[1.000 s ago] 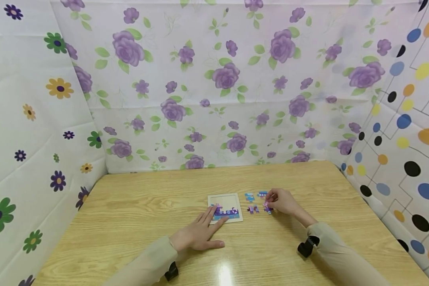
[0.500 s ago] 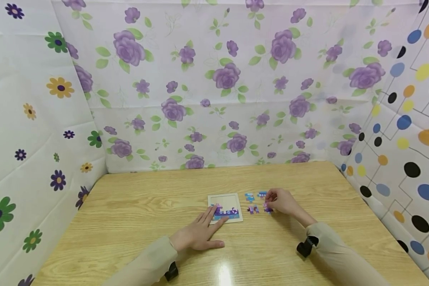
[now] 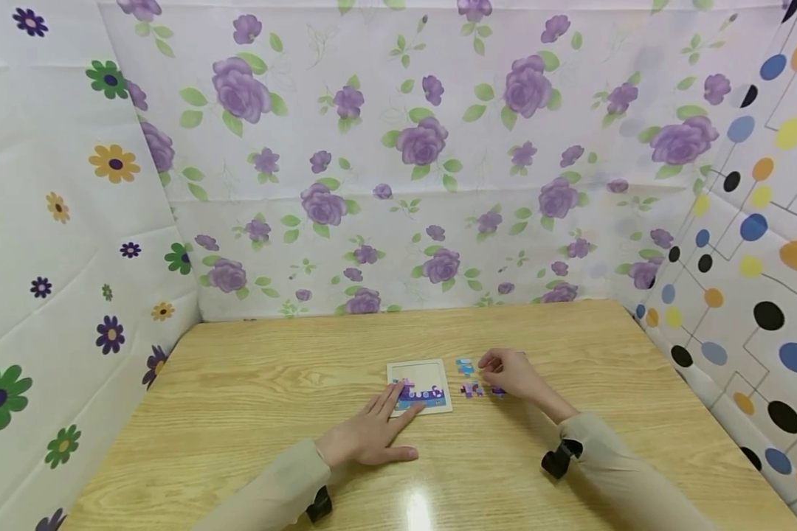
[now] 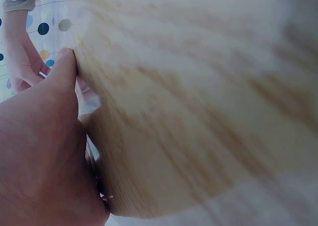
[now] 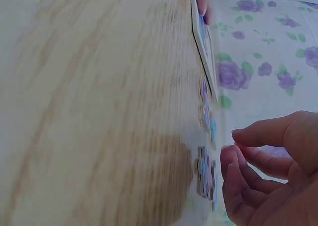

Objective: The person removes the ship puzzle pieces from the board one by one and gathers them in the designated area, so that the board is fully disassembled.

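The left hand (image 3: 368, 435) rests extended fingers on the puzzle board (image 3: 420, 375), likely steadying it, while the right hand (image 3: 513, 375), its grip narrow with no piece visible inside, hovers by loose pieces (image 3: 465, 366) kept beside the board, presumably within easy reach.

- Back cloth (image 3: 372, 166): white, with purple roses and green leaves.
- Left cloth (image 3: 53, 317): white, scattered with green, yellow-orange and dark purple flowers.
- Right cloth (image 3: 730, 295): white, with black, blue, orange and yellow ovals on thin dark lines.
- Table (image 3: 272, 376): yellowish-tan wood grain.
- Puzzle tray (image 3: 448, 391): pale cream, its picture purple, pink and blue.
- Upper piece (image 3: 465, 366): light blue and white.
- Lower piece (image 3: 471, 389): purple and pink.
- Sleeves (image 3: 272, 476): plain beige.
- Wrist cameras (image 3: 319, 504): black.
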`<state>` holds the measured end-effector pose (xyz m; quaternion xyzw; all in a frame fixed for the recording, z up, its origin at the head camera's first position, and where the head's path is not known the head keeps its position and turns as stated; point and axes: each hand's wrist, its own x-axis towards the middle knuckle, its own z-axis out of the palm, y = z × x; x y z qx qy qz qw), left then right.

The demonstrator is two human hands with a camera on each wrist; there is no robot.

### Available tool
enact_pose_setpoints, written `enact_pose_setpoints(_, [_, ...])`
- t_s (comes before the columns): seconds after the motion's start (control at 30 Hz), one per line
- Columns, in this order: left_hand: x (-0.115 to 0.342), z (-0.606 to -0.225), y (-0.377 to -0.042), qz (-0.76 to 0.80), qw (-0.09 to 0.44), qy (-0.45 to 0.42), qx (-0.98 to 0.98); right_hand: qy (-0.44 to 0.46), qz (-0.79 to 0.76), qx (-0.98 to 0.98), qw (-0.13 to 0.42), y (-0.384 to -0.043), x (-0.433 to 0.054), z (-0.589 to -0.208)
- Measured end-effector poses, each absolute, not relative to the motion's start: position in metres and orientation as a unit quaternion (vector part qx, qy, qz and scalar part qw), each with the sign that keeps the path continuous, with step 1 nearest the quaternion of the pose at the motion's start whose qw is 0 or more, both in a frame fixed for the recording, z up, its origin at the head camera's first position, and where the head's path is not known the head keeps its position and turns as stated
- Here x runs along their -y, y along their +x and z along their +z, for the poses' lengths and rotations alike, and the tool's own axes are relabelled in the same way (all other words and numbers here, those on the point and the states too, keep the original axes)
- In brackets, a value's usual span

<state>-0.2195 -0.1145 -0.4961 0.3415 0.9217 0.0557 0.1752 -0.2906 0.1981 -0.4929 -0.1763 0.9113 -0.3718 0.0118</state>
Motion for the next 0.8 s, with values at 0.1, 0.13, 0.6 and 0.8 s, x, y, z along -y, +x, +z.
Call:
enact_pose_setpoints(0.1, [0.114, -0.497, -0.220, 0.055, 0.173, 0.341, -0.923, -0.180, -0.381, -0.906, 0.022, -0.291, -0.192, -0.494])
enact_pose_setpoints(0.13, [0.114, -0.497, -0.220, 0.056, 0.172, 0.341, -0.923, -0.186, -0.383, -0.904, 0.025, -0.291, -0.190, -0.494])
enact_pose_setpoints(0.6, [0.113, -0.497, -0.222, 0.058, 0.175, 0.332, -0.925, -0.275, -0.370, -0.884, 0.077, -0.289, -0.152, -0.496])
enact_pose_setpoints(0.8, [0.113, -0.495, -0.221, 0.063, 0.176, 0.333, -0.924, -0.291, -0.354, -0.882, 0.112, -0.287, -0.140, -0.498])
